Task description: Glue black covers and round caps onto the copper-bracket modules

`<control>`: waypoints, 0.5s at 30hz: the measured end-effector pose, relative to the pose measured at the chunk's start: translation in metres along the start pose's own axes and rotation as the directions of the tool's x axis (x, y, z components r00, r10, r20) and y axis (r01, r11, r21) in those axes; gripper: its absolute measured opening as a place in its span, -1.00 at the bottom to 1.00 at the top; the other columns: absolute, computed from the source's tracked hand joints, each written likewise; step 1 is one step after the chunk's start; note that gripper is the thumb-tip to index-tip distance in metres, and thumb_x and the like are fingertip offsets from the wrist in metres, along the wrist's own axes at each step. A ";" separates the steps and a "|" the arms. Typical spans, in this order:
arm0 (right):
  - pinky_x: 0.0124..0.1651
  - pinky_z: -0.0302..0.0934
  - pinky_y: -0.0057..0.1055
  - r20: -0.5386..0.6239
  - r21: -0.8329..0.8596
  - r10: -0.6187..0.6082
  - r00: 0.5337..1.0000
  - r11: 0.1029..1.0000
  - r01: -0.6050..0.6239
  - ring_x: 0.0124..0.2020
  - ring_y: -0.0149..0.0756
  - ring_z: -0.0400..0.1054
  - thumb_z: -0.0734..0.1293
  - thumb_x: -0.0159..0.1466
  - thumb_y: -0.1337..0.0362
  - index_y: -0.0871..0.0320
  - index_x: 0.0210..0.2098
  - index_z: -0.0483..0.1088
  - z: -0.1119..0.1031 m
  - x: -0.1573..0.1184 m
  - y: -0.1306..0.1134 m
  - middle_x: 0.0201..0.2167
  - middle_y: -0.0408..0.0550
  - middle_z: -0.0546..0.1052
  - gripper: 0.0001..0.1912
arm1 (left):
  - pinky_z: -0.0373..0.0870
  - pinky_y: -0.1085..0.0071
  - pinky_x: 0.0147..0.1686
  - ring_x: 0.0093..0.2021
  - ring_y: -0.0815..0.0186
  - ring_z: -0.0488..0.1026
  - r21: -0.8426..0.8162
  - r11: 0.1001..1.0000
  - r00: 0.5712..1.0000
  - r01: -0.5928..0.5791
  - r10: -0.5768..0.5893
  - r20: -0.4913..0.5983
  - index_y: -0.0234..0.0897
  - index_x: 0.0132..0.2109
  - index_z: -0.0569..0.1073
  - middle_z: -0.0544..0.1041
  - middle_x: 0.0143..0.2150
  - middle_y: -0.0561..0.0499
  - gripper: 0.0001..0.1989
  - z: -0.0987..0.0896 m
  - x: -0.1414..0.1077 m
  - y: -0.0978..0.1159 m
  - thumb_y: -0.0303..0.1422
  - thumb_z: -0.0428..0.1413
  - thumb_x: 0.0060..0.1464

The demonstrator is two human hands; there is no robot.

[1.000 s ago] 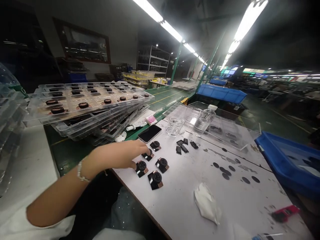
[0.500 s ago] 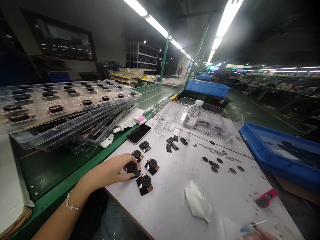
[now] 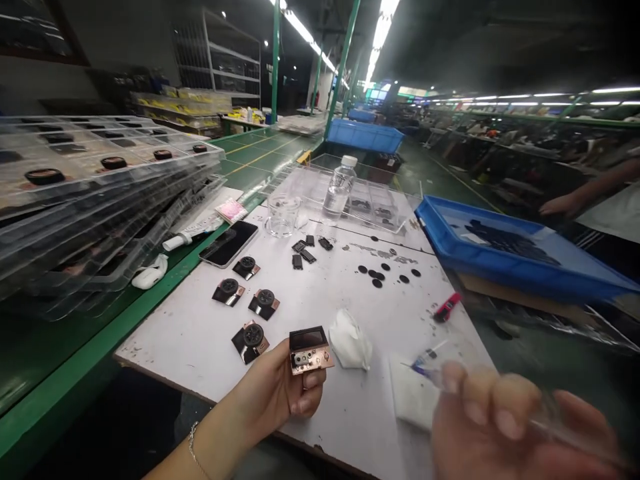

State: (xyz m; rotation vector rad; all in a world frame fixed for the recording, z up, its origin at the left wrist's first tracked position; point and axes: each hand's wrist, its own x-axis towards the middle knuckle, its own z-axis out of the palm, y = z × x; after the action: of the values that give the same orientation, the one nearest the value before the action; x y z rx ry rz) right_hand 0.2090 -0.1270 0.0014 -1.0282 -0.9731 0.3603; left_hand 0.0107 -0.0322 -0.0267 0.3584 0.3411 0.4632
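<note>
My left hand (image 3: pixel 295 387) is closed on a small copper-and-black part (image 3: pixel 310 349), raised over the table's near edge with its copper face toward me. Four similar parts with black round wheels, one of them here (image 3: pixel 251 335), lie on the white table to its left. Blurred by motion at the lower right, my right hand (image 3: pixel 500 407) is closed around a clear thin tool with a fine blue tip (image 3: pixel 425 370). Beneath that tip lies a white pad (image 3: pixel 413 397). A crumpled white tissue (image 3: pixel 350 339) sits between my hands.
Stacked clear trays (image 3: pixel 100 220) stand at left. A phone (image 3: pixel 229 243), clear cup (image 3: pixel 281 217), bottle (image 3: pixel 340 190), black rectangular pieces (image 3: pixel 305 251) and black discs (image 3: pixel 377 275) are on the table. A red cutter (image 3: pixel 447 307) and blue bin (image 3: pixel 510 250) are at right; a person's arm is beyond.
My left hand has lifted one part off the table and moved right with it. My right hand has come further into view with the tool. The whole view has shifted right.
</note>
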 end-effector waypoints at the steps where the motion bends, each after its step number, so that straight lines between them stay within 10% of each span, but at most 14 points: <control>1: -0.45 0.08 -0.30 -0.084 0.195 0.051 0.995 0.980 -0.033 -0.61 -0.30 -0.09 0.11 0.40 -0.11 -0.23 -0.06 0.35 0.012 0.005 -0.007 -0.59 -0.24 -0.04 -0.71 | -0.04 0.47 -0.52 -0.62 0.48 0.19 -0.016 0.999 0.999 0.034 -0.034 -0.003 -0.32 -0.40 0.36 0.25 -0.50 0.10 -0.60 -0.001 0.001 -0.004 -0.09 -0.02 0.22; 7: -0.61 -0.08 -0.38 0.490 0.620 0.101 0.866 0.659 -0.427 -0.76 -0.51 -0.21 0.07 0.16 -0.45 0.14 -0.65 -0.02 0.053 0.031 -0.010 -0.80 -0.33 -0.08 -0.25 | 0.00 0.46 -0.49 -0.61 0.46 0.16 -0.063 0.980 0.981 0.191 -0.192 -0.009 -0.32 -0.45 0.33 0.22 -0.53 0.11 -0.58 -0.002 0.004 -0.017 -0.08 -0.04 0.22; 15: -0.65 -0.17 -0.37 0.489 0.702 0.138 0.861 0.524 -0.483 -0.78 -0.50 -0.24 0.02 0.25 -0.23 0.12 -0.67 -0.08 0.073 0.024 -0.001 -0.82 -0.31 -0.11 -0.38 | 0.01 0.46 -0.51 -0.56 0.41 0.13 -0.012 0.960 0.960 0.280 -0.279 0.023 -0.36 -0.39 0.41 0.24 -0.53 0.06 -0.67 0.004 0.009 -0.012 -0.20 -0.03 0.18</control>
State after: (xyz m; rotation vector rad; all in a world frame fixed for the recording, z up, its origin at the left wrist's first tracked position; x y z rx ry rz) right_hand 0.1625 -0.0707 0.0263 -0.2477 -0.7923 1.2462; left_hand 0.0244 -0.0394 -0.0299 0.2943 0.3612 0.1843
